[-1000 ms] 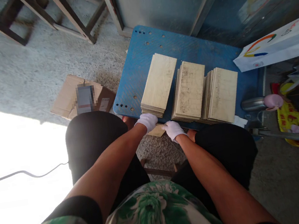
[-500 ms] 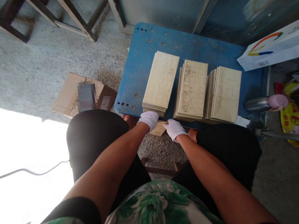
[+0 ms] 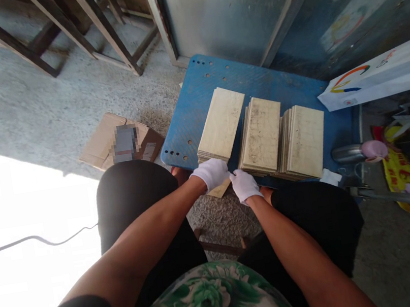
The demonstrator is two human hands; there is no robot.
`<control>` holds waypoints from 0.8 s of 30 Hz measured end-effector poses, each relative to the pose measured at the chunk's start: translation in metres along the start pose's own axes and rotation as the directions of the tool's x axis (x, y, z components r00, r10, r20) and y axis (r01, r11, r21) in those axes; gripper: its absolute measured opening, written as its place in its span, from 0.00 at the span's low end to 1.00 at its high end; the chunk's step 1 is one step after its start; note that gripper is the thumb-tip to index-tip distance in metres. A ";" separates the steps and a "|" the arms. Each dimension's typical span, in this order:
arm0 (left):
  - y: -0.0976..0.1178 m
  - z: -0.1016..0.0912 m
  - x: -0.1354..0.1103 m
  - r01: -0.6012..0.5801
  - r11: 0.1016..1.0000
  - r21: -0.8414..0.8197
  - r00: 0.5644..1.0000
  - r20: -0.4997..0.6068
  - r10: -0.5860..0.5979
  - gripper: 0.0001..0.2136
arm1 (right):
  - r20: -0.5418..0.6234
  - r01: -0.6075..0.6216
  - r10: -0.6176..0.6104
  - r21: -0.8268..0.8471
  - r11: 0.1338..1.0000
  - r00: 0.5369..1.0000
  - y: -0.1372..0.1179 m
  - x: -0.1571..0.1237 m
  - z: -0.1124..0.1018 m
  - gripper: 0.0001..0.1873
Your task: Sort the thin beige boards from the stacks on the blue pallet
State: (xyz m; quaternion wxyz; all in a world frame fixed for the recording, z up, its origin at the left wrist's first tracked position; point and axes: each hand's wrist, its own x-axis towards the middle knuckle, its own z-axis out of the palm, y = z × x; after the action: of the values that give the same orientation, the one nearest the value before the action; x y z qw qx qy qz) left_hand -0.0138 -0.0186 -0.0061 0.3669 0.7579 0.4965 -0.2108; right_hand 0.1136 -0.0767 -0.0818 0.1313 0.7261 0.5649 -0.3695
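Observation:
My left hand [image 3: 212,174], in a white glove, is closed over the upper part of a thin wooden board [image 3: 220,191] at the front edge of the blue table [image 3: 180,126]. Only the board's lower corner shows beneath it. Opposite, my right hand [image 3: 244,186], also gloved, pinches at the board's right side, its fingertips almost meeting the left hand. Just beyond my hands lies a stack of similar boards [image 3: 221,120]. To its right are a middle stack [image 3: 262,132] with dark smudges and a right stack [image 3: 307,138] whose boards lean unevenly.
A steel bottle with a pink lid [image 3: 359,152] lies right of the stacks. Behind it is a white paper bag [image 3: 382,76]. A cardboard box [image 3: 102,138] sits on the floor at left, near wooden frame legs [image 3: 105,30]. Glazed panels [image 3: 230,11] border the table's far side.
My left hand has moved right and over the board, covering more of it and closing toward the right hand. The whole view has shifted slightly; the stacks look unchanged.

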 end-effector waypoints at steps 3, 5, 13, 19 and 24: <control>0.008 -0.017 -0.011 -0.060 0.986 -0.157 0.982 -0.185 0.031 0.20 | -0.022 0.006 -0.006 0.011 1.000 1.000 -0.002 -0.003 -0.003 0.17; 0.007 -0.027 -0.013 0.006 0.963 -0.268 0.921 -0.373 -0.110 0.20 | -0.036 0.006 -0.005 0.025 1.000 0.999 -0.004 -0.005 -0.004 0.18; -0.035 -0.034 0.015 0.277 0.828 -0.488 0.708 -0.479 -0.519 0.24 | -0.238 0.087 0.011 0.399 0.913 0.971 -0.028 -0.018 -0.012 0.21; -0.035 -0.019 0.027 0.296 0.845 -0.446 0.779 -0.398 -0.483 0.19 | -0.333 0.165 0.000 0.467 0.868 0.943 -0.042 -0.017 -0.016 0.27; -0.026 -0.017 0.024 0.324 0.847 -0.420 0.767 -0.408 -0.496 0.20 | -0.274 0.146 -0.032 0.407 0.902 0.961 -0.047 -0.012 -0.024 0.27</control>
State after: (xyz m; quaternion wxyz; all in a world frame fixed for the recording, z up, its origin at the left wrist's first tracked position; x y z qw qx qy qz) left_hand -0.0285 0.0149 -0.0208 0.2889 0.5855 0.7574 0.0024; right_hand 0.0793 -0.0556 -0.0460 -0.1216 0.7527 0.5163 -0.3899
